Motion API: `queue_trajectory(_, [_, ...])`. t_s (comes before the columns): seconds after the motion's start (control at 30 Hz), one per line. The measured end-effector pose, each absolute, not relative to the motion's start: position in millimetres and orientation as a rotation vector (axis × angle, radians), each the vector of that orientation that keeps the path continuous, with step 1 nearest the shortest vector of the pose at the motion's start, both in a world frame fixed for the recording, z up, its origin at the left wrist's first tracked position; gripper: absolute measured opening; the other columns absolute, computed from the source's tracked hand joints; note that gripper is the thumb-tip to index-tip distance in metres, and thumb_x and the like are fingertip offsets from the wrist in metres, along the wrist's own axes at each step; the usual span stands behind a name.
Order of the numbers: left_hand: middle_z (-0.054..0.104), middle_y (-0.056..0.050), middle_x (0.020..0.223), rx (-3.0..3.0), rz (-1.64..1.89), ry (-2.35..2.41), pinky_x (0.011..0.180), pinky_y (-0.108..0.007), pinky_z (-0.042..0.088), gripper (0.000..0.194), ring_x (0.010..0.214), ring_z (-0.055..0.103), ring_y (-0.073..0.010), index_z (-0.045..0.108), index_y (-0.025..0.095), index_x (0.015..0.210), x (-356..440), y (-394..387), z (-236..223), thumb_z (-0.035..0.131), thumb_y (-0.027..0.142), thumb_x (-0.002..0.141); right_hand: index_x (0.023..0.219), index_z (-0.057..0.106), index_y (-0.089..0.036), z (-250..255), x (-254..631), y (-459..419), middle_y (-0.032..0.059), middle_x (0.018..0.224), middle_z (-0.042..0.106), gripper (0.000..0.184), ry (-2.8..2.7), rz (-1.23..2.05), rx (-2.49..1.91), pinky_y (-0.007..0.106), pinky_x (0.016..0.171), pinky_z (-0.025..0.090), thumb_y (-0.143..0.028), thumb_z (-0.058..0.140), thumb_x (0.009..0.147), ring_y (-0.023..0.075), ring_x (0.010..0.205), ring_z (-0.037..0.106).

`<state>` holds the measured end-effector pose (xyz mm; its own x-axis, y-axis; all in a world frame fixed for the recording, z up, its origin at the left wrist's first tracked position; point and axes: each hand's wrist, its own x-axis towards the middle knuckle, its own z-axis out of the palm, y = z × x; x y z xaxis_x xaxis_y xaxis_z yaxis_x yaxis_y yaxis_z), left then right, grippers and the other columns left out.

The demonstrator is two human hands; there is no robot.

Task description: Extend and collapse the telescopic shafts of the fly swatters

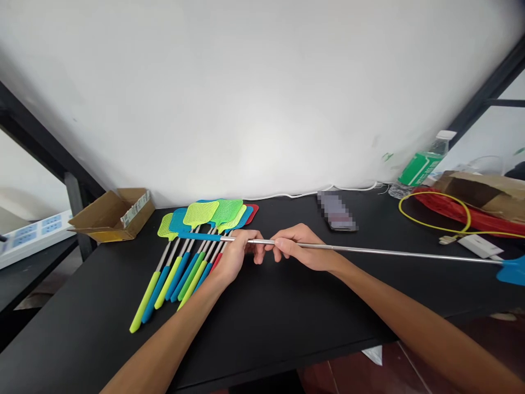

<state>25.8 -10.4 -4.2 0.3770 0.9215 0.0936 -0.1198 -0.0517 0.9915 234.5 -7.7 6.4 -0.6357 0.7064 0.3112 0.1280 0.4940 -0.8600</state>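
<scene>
We hold a long fly swatter crosswise above the black table, its steel shaft pinched in both hands. Our left hand sits near the blue grip, with the fingers curled closed around the shaft. Our right hand is just beside it, thumb and fingers pressed together on the steel, and the two sets of fingertips nearly touch. The blue mesh head reaches the right edge of the view, partly cut off, near the table's front edge. Our left wrist passes over the handles of a fanned row of lime, green, blue and red swatters, whose heads point toward the wall. Black tabletop runs from our forearms to the front edge. Farther off lie a cardboard box, a pixelated phone, a yellow cable and a red plastic bag.
</scene>
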Motion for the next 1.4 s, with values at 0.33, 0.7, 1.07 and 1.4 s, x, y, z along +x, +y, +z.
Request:
queue_trajectory(0.33, [0.049,0.0,0.045,1.313,1.065,0.744,0.053,-0.028,0.035,0.044,0.046,0.043,-0.0117,0.053,0.018,0.055,28,-17,-9,0.056,0.04,0.093,0.088,0.075,-0.013,-10,231,4,0.0044,0.069,0.068,0.035,-1.739,1.394,-0.602,0.025,0.056,0.042,-0.043,0.062,0.096,0.0127,0.058,0.056])
queue_trajectory(0.7, [0.063,0.0,0.069,1.448,1.034,0.617,0.048,-0.023,0.036,0.024,0.05,0.049,-0.0086,0.061,0.017,0.081,26,-17,-11,0.066,0.037,0.093,0.076,0.072,-0.011,-24,221,0,0.0055,0.061,0.065,0.057,-1.689,1.558,-0.518,0.025,0.056,0.044,-0.057,0.048,0.101,0.013,0.056,0.06])
queue_trajectory(1.07, [0.052,0.001,0.05,1.486,1.098,0.843,0.049,-0.027,0.035,0.05,0.047,0.045,-0.0107,0.051,0.018,0.056,27,-14,-10,0.058,0.047,0.095,0.077,0.073,-0.011,-15,220,-4,0.0056,0.063,0.066,0.051,-1.696,1.511,-0.594,0.026,0.057,0.045,-0.049,0.049,0.103,0.013,0.057,0.058])
queue_trajectory(1.4, [0.038,0.005,0.039,1.321,1.18,0.902,0.054,-0.03,0.034,0.053,0.041,0.036,-0.0097,0.036,0.021,0.05,28,-12,-6,0.059,0.042,0.092,0.088,0.076,-0.012,-6,224,-5,0.0065,0.072,0.069,0.048,-1.787,1.382,-0.645,0.027,0.06,0.045,-0.049,0.049,0.103,0.0141,0.063,0.058])
